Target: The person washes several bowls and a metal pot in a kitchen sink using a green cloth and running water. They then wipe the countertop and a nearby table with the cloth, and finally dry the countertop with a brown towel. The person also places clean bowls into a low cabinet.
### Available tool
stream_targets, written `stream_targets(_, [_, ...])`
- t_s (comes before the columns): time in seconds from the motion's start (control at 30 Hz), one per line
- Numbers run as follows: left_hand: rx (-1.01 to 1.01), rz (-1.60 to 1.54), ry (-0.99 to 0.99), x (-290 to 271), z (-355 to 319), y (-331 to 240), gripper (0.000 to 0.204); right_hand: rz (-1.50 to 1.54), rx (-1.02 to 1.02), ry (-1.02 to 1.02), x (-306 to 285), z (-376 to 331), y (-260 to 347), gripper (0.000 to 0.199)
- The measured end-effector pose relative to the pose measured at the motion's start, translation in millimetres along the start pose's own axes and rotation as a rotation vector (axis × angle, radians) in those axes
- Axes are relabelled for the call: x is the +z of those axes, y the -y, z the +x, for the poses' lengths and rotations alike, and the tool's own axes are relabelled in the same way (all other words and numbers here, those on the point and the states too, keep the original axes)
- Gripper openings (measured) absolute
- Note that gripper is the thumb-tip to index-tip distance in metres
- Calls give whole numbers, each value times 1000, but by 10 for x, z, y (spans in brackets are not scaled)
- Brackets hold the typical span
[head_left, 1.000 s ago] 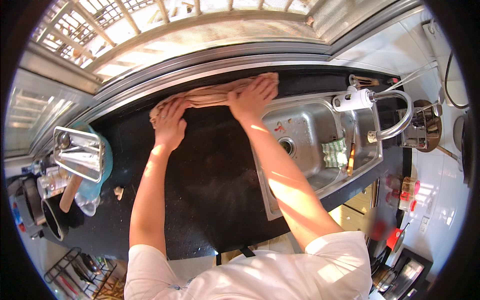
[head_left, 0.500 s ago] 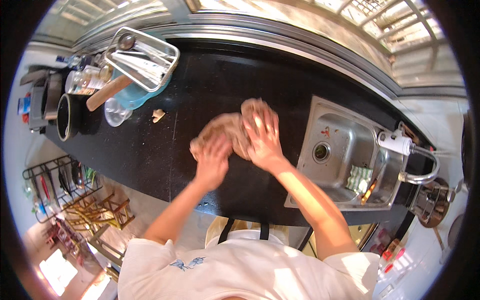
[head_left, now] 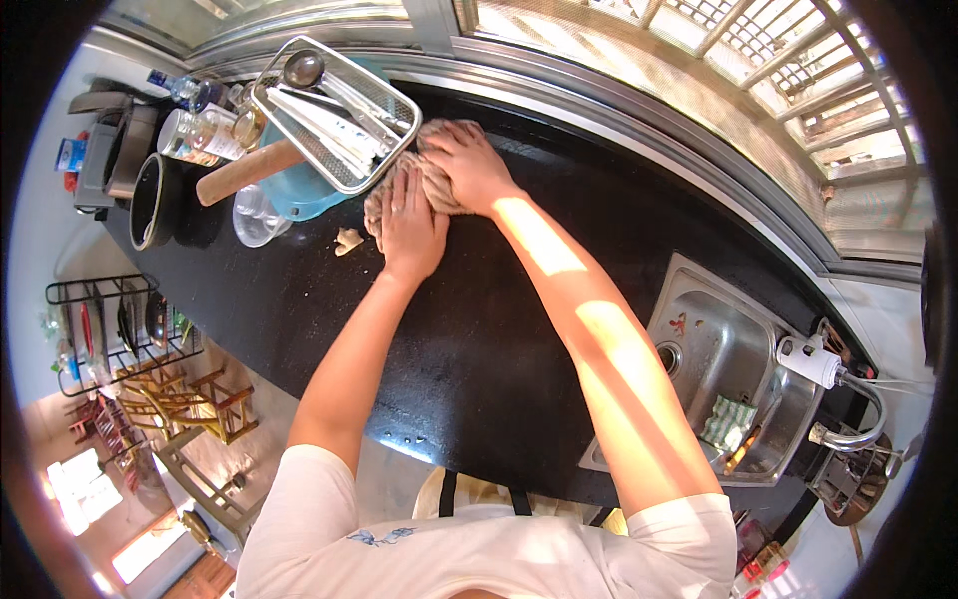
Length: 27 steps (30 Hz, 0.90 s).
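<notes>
A bunched brown cloth [head_left: 437, 187] lies on the black countertop [head_left: 479, 349], close against the wire basket [head_left: 351, 192] at the far side. My left hand [head_left: 411, 232] presses down on the cloth's near part, its fingers together and pointing away from me. Farther off and to the right, my right hand [head_left: 473, 172] grips the cloth's other end, with the fingers curled over it. A small pale piece of ginger root [head_left: 348, 242] sits on the counter left of my left hand.
The wire basket, with a ladle [head_left: 303, 69] and other utensils, rests over a blue basin [head_left: 299, 200]. A wooden rolling pin [head_left: 247, 172], clear plastic bowl [head_left: 261, 218] and dark pot [head_left: 152, 205] stand leftward. At right is a steel sink [head_left: 723, 334] with a faucet [head_left: 866, 424].
Both hands have moved the cloth away from me and to the left, from mid-counter to beside the wire basket. The view has shifted too.
</notes>
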<state>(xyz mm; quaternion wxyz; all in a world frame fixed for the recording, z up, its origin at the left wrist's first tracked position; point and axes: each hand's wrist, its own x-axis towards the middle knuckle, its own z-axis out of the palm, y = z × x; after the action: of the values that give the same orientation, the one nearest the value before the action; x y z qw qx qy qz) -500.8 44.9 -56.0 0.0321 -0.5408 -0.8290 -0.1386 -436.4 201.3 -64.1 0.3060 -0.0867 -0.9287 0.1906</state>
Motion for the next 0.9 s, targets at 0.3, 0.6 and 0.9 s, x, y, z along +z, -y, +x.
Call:
stream_targets(0.3, [354,-143,-24,409,435,-648,58,-133,165,-85,-871,-928,-478,40])
stream_targets(0.6, [506,-179,204,145,-501,-1345,60,-421,517,83,-1526,-2133,660,58])
stream_targets(0.9, [412,-343,379,-449,-2316,-2049,66,-103,791,195,-1859,-3324,2054,80])
